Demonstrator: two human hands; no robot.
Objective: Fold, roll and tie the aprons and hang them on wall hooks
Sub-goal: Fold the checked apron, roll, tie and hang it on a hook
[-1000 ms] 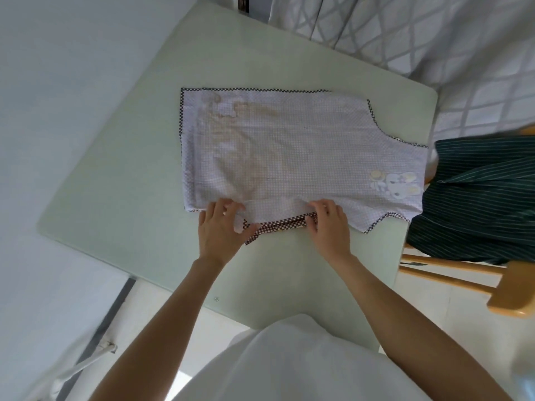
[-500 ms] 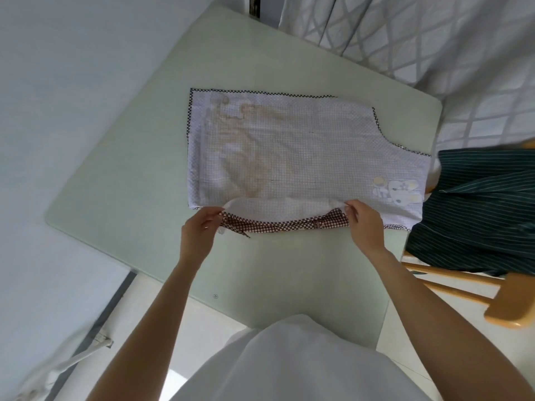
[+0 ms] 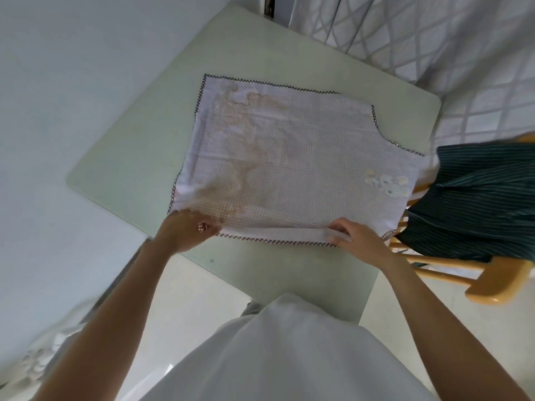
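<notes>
Between the two hands ran the near hem of the checked apron (image 3: pixel 289 166), turned up in a narrow strip along the table's front side. The left hand (image 3: pixel 185 230) was closed on the hem's left end, with a bit of the dark checkered trim showing between its fingers. The right hand (image 3: pixel 354 237) pinched the same strip at its right end, fingers curled over the fabric.

Beyond the hands the apron lay spread flat on the pale green table (image 3: pixel 121 157), reverse side up as far as could be judged, faint brownish marks showing across its middle and a small pale motif (image 3: pixel 388 183) near the end out past the right hand. Its far edge with the dark trim sat well away from both hands.

To the right of the right hand, a dark green striped cloth (image 3: pixel 474 198), likely a second apron, was draped over a wooden chair (image 3: pixel 498 282), just beside the table's edge.

By this showing the work was at its start: only the first fold of one apron was under way. Rolling, tying and hanging all remained, and no wall hooks were in view.
</notes>
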